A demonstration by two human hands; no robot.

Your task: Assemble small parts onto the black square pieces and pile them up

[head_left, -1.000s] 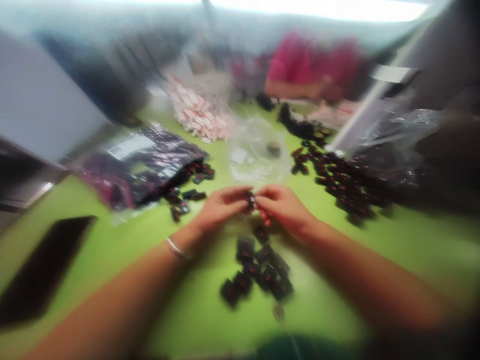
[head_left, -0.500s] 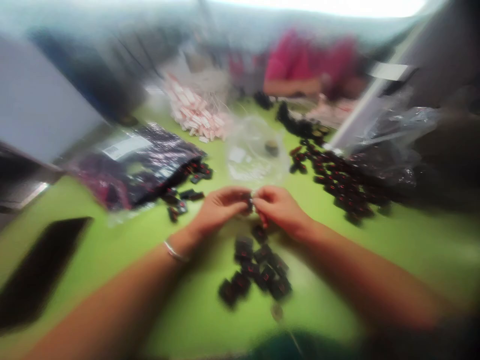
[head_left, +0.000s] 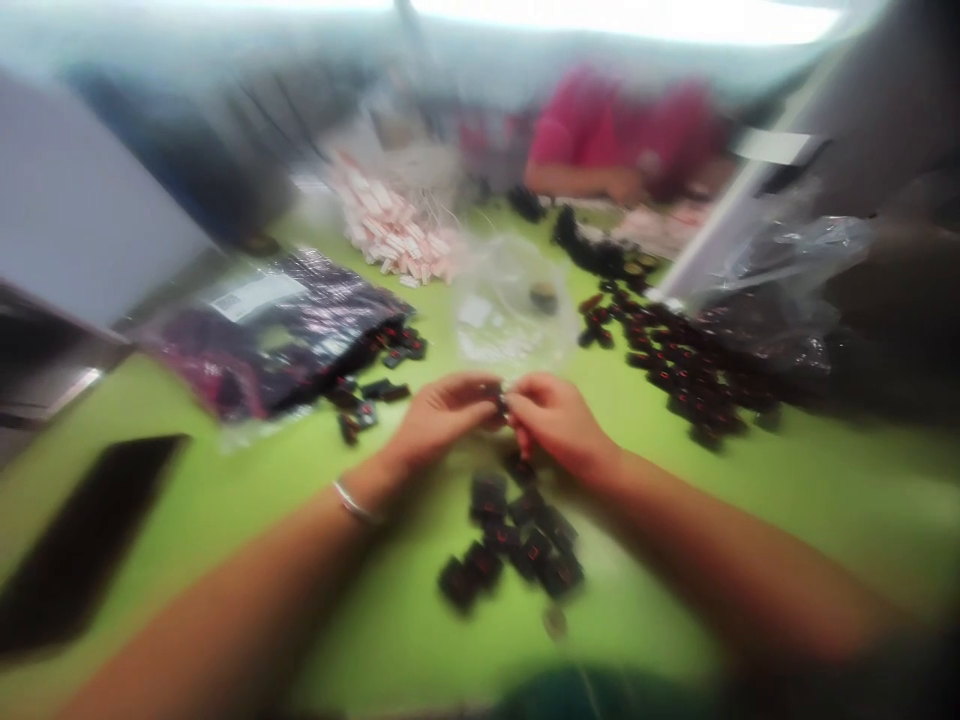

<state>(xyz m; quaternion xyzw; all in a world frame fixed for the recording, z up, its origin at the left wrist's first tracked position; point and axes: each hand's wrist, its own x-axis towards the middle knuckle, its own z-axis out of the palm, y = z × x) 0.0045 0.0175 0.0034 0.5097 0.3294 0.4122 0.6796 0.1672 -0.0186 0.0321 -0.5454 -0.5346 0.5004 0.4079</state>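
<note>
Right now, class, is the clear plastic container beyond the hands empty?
Not empty: the clear plastic container has small white pieces in its near part. Blur hides how full it is.

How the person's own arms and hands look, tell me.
The left hand and right hand are gloveless, five-fingered human hands. The left forearm and right forearm show no sleeve. A thin, silvery bangle circles the left wrist; none shows on the right. Finer marks are blurred.
</note>
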